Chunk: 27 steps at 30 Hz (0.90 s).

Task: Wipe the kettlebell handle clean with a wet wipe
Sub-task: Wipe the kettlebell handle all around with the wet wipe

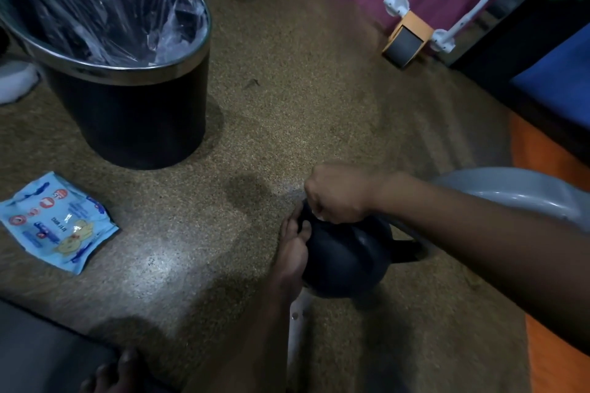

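The right hand (338, 193) is curling in a fist over the top of the dark kettlebell (346, 260), which is sitting on the floor (271, 105) in the near right. A speck of white is peeking under the fingers, probably the wet wipe, so the wiping seems to be under way, not finished. The left hand is lying out of view; what is pressing the kettlebell's left side looks like a bare foot (292, 257). The wipe packet (56, 223) is lying near left on speckled brown flooring, a lined bin (127, 98) standing beyond it.
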Motion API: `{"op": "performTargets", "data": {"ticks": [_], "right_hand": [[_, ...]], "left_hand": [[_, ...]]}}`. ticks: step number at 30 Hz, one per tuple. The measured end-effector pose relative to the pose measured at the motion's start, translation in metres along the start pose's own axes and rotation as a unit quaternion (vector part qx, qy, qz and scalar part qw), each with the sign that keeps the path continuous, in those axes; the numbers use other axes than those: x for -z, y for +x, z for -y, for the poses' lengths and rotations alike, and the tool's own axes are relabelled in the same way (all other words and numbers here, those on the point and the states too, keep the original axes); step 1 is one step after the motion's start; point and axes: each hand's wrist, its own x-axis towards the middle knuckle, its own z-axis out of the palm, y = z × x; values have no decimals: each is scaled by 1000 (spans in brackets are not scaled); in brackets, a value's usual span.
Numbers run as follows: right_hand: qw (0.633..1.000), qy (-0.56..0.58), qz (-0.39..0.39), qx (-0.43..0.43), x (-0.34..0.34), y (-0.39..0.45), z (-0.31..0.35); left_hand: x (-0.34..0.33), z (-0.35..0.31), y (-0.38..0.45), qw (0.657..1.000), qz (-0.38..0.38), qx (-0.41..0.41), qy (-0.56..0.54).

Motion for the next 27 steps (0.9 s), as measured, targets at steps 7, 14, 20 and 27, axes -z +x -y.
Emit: {"op": "performTargets", "data": {"ticks": [7,14,20,27], "right_hand": [[1000,-11,-2,23,1,-10,-4],[1000,-18,2,17,-12,0,3],[999,-22,-2,24,-1,-9,-3],[992,-62,-67,83,-10,-10,7]], "left_hand": [[3,5,3,1000,4,2,-6],[4,6,4,1000,11,-2,-12],[4,5,5,1000,5,-8,-12],[5,7,5,1000,12,-6,-9]]}}
